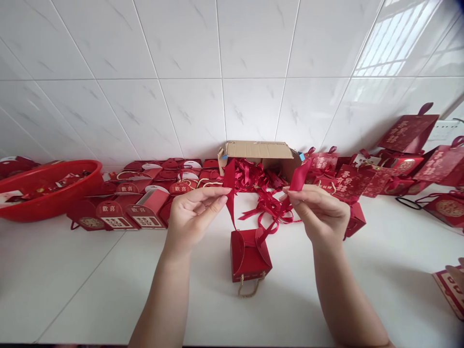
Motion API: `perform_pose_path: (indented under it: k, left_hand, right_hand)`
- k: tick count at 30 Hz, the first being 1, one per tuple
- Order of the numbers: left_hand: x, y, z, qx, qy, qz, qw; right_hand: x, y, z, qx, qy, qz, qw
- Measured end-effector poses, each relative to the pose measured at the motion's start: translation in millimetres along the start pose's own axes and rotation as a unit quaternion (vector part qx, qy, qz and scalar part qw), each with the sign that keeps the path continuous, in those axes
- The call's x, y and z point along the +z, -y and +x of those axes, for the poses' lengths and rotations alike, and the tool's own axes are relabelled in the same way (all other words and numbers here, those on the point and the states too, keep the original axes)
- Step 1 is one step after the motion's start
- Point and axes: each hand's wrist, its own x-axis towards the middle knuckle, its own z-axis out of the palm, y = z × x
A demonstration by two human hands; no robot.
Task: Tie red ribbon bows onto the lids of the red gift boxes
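Note:
A small red gift box (250, 256) with a rope handle stands on the white counter in front of me. A red ribbon (232, 205) runs up from the box on both sides. My left hand (192, 212) pinches the ribbon's left end above the box. The right end is pinched in my right hand (321, 212). Both hands hover over the counter, either side of the box.
An open cardboard box (257, 152) spills loose red ribbons (264, 193) behind. Rows of red gift boxes (145, 193) lie to the left beside a red plastic basin (47, 188). More red boxes and bags (398, 169) pile at right; another box (453, 290) sits at the right edge.

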Motion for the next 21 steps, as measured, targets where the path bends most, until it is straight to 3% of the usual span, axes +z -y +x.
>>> perform_pose_path:
  k: [3, 7, 13, 17, 21]
  left_hand:
    - [-0.9, -5.2, -2.8, 0.020, 0.010, 0.035, 0.999]
    - [-0.9, -9.0, -5.6, -0.015, -0.001, 0.037, 0.999]
    - [-2.6, -11.5, -7.6, -0.028, 0.035, 0.036, 0.998]
    - [-3.5, -14.9, -9.1, -0.011, 0.110, -0.004, 0.994]
    - [2.1, -18.0, -12.8, -0.043, 0.140, -0.001, 0.989]
  right_hand:
    - [0.3, 2.9, -1.3, -0.015, 0.005, -0.016, 1.000]
    - [1.4, 5.6, -1.0, -0.031, 0.009, -0.024, 0.999]
    - [2.2, 7.2, -2.2, -0.025, 0.014, -0.022, 0.999]
    - [6.2, 12.4, -4.4, 0.054, 0.035, 0.008, 0.998]
    - [13.9, 16.7, -6.5, 0.153, 0.125, 0.057, 0.979]
